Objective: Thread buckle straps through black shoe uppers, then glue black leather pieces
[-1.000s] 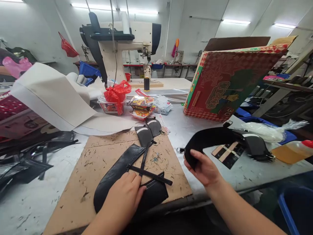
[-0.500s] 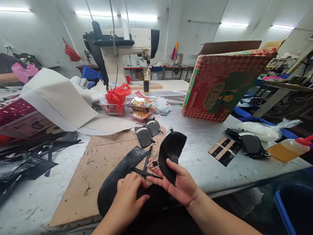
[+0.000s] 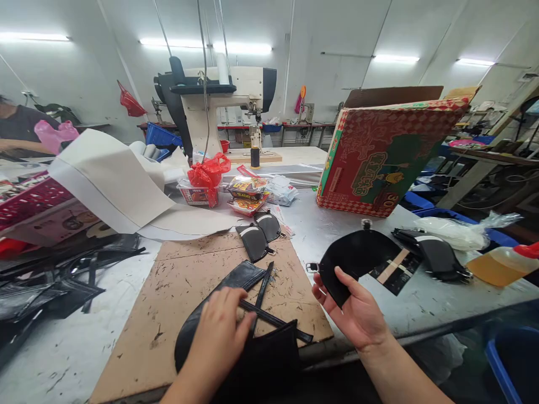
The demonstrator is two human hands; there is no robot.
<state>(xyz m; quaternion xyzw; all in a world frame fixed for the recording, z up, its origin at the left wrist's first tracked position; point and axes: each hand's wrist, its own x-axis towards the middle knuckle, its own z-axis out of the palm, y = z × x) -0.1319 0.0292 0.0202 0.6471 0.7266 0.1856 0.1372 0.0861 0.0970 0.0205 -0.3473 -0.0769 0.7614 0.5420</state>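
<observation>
Head cam, worn on person's head, looks fwd & down over desk (image 3: 295,210); both hands close below lens, sewing machine (image 3: 227,101) & wall farther off. Only 1 view.

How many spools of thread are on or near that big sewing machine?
3: a dark cone and a white cone on top of the machine, and a black spool standing in front of it. More may be hidden behind it.

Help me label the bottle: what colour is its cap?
The cap is red, clearest in the head view.
</observation>
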